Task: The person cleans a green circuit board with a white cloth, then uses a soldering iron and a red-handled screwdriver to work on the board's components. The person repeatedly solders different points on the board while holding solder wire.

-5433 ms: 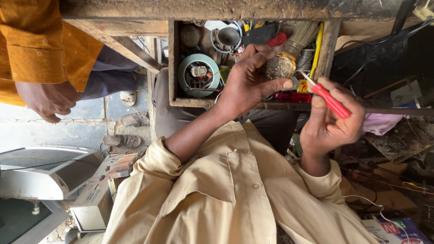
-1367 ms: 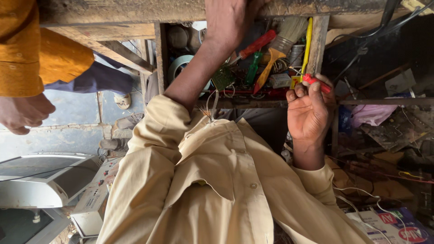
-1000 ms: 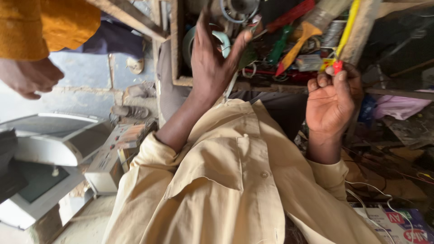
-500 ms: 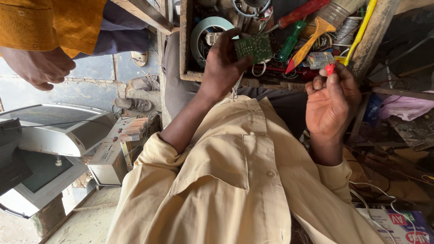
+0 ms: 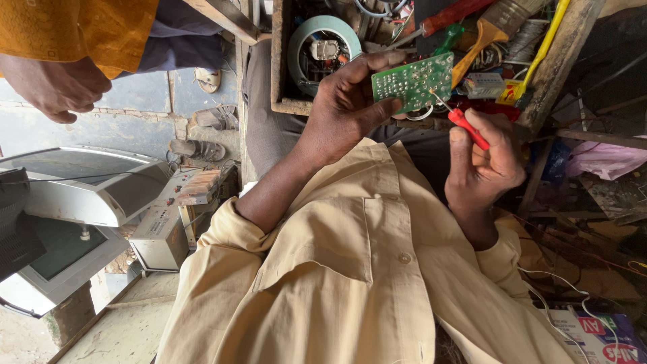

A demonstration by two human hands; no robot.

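My left hand (image 5: 344, 111) holds a small green circuit board (image 5: 412, 81) by its edge, solder side facing me, above a wooden box (image 5: 280, 67) of tools and parts. My right hand (image 5: 482, 168) grips a thin screwdriver with a red handle (image 5: 468, 128). Its metal tip touches the board's lower right part. Both arms come out of my beige shirt (image 5: 350, 269), which fills the lower middle of the view.
The box holds a round teal-rimmed part (image 5: 323, 50), a red-handled tool, an orange-handled tool and wires. Another person in an orange shirt has a closed hand (image 5: 64, 87) at upper left. Grey monitor casings (image 5: 81, 189) and a small grey device (image 5: 168, 226) sit at left.
My left hand let go of a cylindrical part, reached into the box and came out with the green circuit board. My right hand brought the screwdriver tip onto the board.
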